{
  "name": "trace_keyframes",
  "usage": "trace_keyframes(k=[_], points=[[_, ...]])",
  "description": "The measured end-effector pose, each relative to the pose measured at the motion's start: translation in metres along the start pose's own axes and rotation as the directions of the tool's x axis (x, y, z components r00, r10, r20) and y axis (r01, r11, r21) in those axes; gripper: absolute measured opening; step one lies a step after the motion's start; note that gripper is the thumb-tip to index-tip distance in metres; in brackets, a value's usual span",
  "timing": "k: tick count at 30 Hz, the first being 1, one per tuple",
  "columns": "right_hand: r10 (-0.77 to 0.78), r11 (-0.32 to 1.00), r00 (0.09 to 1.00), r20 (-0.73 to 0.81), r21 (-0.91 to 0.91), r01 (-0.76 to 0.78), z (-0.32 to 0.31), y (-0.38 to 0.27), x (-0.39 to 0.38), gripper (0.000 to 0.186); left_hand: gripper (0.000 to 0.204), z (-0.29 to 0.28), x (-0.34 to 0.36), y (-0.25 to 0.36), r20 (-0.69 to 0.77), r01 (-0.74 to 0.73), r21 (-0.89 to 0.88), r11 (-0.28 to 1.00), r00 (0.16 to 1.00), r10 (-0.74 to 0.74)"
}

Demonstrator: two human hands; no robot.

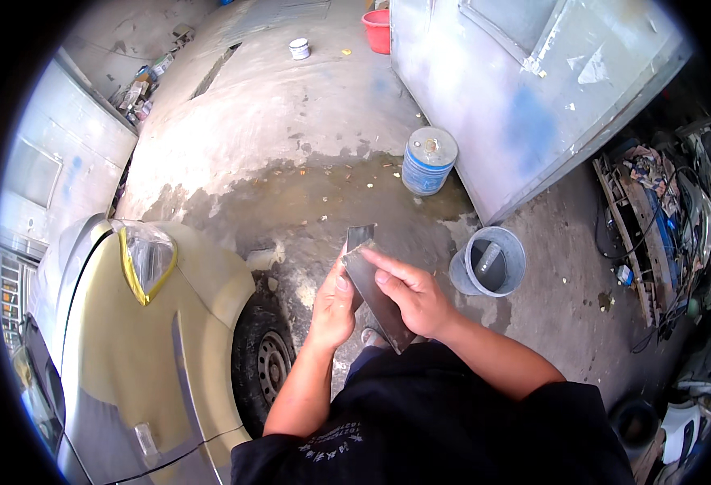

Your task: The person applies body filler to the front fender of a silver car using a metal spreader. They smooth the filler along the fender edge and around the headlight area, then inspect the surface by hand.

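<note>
In front of my body, both hands hold a dark grey strip of what looks like sandpaper, slanting down toward my shirt. My left hand grips its left side with the thumb pointing up. On the right side, my right hand pinches the strip, thumb and fingers near its upper end. A short dark flat piece sticks up beyond the fingertips; whether it belongs to the same strip I cannot tell. To my left stands a car with a dull yellowish coat and grey patches.
Yellow tape and clear plastic cover the car's headlight; its wheel is close to my left arm. A grey bucket and a blue-white drum stand ahead right, near a metal door. Scrap parts lie far right.
</note>
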State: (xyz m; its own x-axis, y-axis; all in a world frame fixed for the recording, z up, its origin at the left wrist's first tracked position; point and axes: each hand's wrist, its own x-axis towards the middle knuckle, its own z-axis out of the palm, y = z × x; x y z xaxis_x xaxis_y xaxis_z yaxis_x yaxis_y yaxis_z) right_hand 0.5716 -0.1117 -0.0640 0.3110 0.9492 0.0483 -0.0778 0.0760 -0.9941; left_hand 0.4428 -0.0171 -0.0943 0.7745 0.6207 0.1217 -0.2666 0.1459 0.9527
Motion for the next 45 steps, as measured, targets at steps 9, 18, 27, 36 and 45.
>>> trace_keyframes(k=[9, 18, 27, 36, 45], points=[[-0.288, 0.831, 0.919, 0.271, -0.406, 0.38, -0.035, 0.007, 0.058, 0.035, 0.051, -0.039, 0.004, 0.025, -0.05, 0.251, 0.219, 0.943, 0.968, -0.246], [-0.344, 0.813, 0.81, 0.475, -0.282, 0.51, -0.116, 0.039, 0.118, 0.037, 0.051, 0.019, 0.03, 0.019, -0.25, 0.512, 0.063, 0.856, 0.839, -0.483], [-0.06, 0.981, 0.781, 0.621, -0.106, 0.16, -0.151, 0.029, 0.127, 0.037, 0.067, 0.112, 0.052, -0.019, -0.612, 0.052, -0.361, 0.931, 0.739, -0.279], [0.166, 0.821, 0.502, 0.849, 0.164, -0.548, -0.127, 0.015, 0.07, 0.037, 0.059, 0.154, 0.024, -0.054, -0.805, -0.092, 0.206, 0.974, 0.551, 0.222], [0.279, 0.686, 0.422, 0.863, 0.128, -0.716, -0.114, -0.001, -0.031, 0.039, 0.045, 0.209, -0.079, -0.071, -0.867, 0.07, 0.315, 0.947, 0.427, 0.257]])
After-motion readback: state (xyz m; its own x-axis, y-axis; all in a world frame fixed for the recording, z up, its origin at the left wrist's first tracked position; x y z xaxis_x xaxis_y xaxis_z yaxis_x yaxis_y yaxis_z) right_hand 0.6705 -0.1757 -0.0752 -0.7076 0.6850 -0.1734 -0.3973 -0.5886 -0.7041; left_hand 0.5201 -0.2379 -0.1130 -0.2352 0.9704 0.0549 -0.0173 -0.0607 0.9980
